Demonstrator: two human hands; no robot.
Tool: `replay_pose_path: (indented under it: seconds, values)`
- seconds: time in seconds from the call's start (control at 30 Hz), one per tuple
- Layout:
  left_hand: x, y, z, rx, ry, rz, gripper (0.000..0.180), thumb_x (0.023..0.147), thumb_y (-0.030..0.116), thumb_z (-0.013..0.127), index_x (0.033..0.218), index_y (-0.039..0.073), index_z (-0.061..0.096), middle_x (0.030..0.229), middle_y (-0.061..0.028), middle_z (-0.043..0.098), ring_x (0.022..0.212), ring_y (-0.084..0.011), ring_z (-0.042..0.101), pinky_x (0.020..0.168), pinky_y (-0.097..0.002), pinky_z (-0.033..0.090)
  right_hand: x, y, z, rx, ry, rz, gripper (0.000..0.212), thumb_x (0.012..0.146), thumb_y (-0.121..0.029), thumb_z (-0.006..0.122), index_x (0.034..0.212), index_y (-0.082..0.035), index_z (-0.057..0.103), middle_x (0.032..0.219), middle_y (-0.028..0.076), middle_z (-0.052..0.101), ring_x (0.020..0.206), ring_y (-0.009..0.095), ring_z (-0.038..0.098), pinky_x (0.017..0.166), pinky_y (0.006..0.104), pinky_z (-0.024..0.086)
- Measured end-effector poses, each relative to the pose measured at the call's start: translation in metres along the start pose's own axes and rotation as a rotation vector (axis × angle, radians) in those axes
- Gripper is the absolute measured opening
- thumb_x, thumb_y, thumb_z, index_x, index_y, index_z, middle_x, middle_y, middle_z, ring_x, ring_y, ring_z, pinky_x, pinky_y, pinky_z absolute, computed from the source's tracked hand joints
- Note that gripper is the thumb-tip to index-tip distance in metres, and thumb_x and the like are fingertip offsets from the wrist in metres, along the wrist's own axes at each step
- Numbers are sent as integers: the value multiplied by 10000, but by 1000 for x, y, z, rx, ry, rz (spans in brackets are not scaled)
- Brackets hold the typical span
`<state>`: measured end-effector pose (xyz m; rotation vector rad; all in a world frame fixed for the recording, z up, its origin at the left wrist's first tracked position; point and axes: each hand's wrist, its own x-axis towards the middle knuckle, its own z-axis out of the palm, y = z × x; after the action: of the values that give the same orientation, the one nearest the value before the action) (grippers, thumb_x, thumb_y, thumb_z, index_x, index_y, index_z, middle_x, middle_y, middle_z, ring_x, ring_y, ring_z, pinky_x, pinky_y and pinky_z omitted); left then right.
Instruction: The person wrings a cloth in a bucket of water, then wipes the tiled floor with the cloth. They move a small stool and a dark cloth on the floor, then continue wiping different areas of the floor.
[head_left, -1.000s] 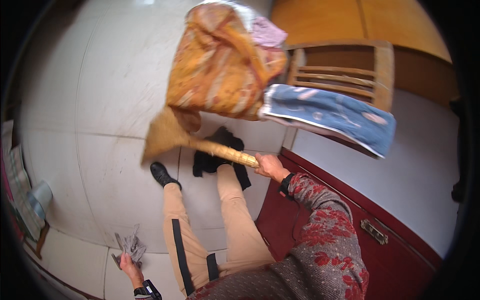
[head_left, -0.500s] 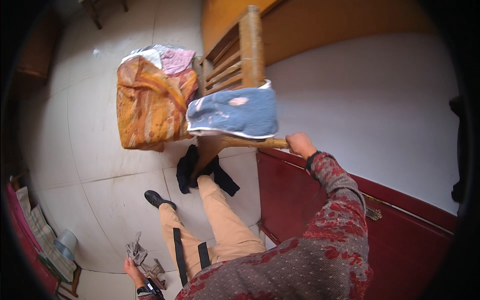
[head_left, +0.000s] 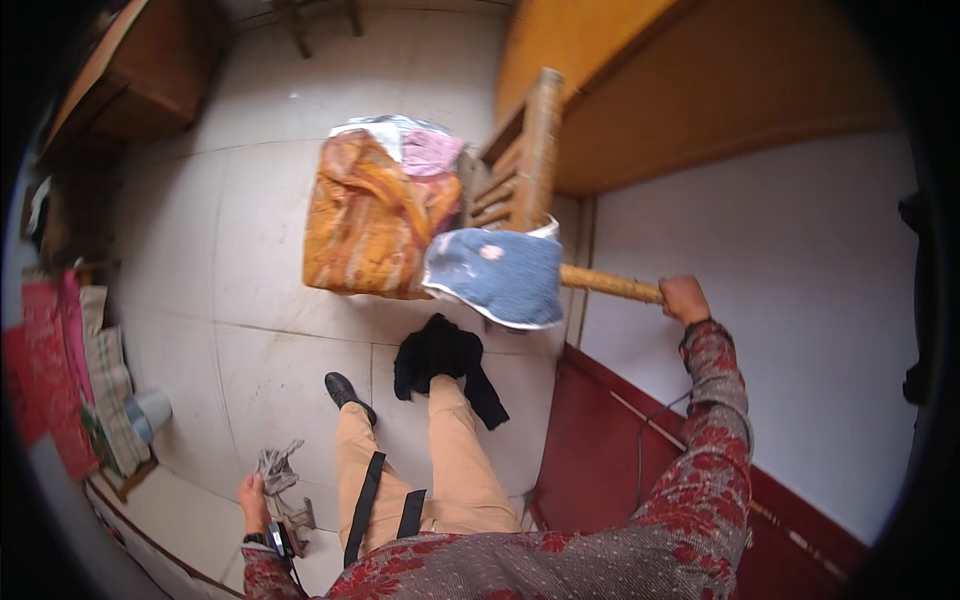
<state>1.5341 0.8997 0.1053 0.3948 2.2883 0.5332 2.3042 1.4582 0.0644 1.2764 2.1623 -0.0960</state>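
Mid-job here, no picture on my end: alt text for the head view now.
Right hand grips a straw-coloured handle whose far end is hidden behind a blue cloth on a wooden chair. Left hand holds a crumpled grey cloth. An orange cloth bundle sits beside the chair, and a black garment lies on the tiled floor.
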Motion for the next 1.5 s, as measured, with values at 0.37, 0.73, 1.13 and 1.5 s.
replay_pose_path:
  seconds: [0.37,0.73,1.13,1.5]
  values:
    - [-35,-44,-37,-67,201,32,230,874,172,560,937,-27,656,682,-23,545,659,-96,465,599,-295,398,-41,-157,74,326,-51,-26,461,720,-346,745,1090,-95,630,1166,129,605,1073,332,547,937,502,365]
    - [-110,-259,-58,-363,513,-490,200,812,192,665,814,-8,674,634,-55,582,625,-125,492,575,-350,424,-63,-382,-34,927,-401,-321,371,830,-317,573,994,1,671,698,122,688,674,268,661,682,354,519]
    - [-144,-342,-53,-913,860,-667,233,869,210,623,870,-20,660,660,-15,565,617,-121,480,568,-325,421,124,-617,-262,481,-312,-690,306,831,-209,571,1022,8,671,809,137,708,761,221,684,705,313,523]
    - [-152,-316,-17,-1305,1214,-765,194,897,165,600,776,19,642,615,57,486,566,-55,398,495,-262,320,238,-856,-394,-296,-187,-1489,227,769,-269,673,931,-114,705,936,117,694,856,308,663,758,403,536]
